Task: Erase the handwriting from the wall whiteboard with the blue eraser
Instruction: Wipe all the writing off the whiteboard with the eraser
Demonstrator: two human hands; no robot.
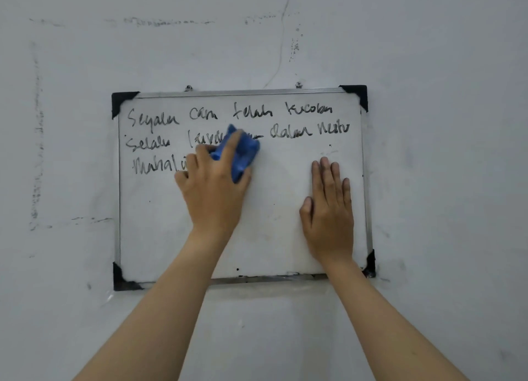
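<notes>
Head view: A small whiteboard [200,237] in a metal frame with black corner caps [121,102] hung on a scuffed, cracked pale wall [428,52] from two fasteners [188,88] at its top edge. Black handwriting [228,113] ran in three lines across the upper part of the board; the lower part was bare apart from a few dark specks. The board hung slightly off level, its right side riding higher than its left.

The blue eraser [243,152] lay flat against the board at the middle of the second line of writing, covering part of a word. Its long axis sloped from upper left to lower right, and its outline was smeared by motion blur.

The left hand [213,192] reached up from the lower left, back of the hand toward the camera, its fingers [233,146] curled over the eraser and clamped on it, the thumb along the eraser's lower edge. The knuckles hid the end of the third line of writing.

The right hand [328,212] was pressed flat on the bare right half of the board below the second line, fingers straight, close together and pointing up, thumb held a little out to the left. Both bare forearms rose from the bottom of the frame, the right crossing the board's lower frame near its bottom right corner.
</notes>
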